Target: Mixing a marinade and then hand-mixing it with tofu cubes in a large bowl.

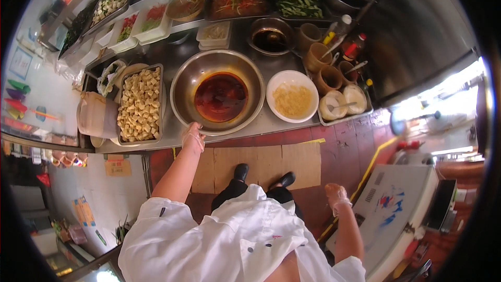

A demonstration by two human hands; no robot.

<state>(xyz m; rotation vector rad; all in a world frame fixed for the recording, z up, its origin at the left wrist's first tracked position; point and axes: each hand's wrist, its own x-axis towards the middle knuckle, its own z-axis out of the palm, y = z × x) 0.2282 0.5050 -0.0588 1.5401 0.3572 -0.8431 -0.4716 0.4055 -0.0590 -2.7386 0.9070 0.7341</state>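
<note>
My left hand [193, 136], in a clear plastic glove, grips the near rim of a wide metal bowl [178, 96]. Dark red sauce [221, 96] with an oily edge lies in the bowl. My right hand [336, 196], gloved too, hangs low at my right side, away from the counter, its fingers curled; whether anything is in it cannot be told. Left of the bowl stands a metal tray of pale cubes [140, 105], perhaps tofu. Right of the bowl is a white bowl [270, 98] with a yellowish minced food [293, 100].
Brown cups [328, 78] with spoons and two tubs of white contents [355, 100] share a tray at right. A metal bowl of dark liquid [272, 37] stands behind. Food trays [238, 0] line the back. Cardboard [256, 166] lies underfoot; a white chest [385, 203] is at lower right.
</note>
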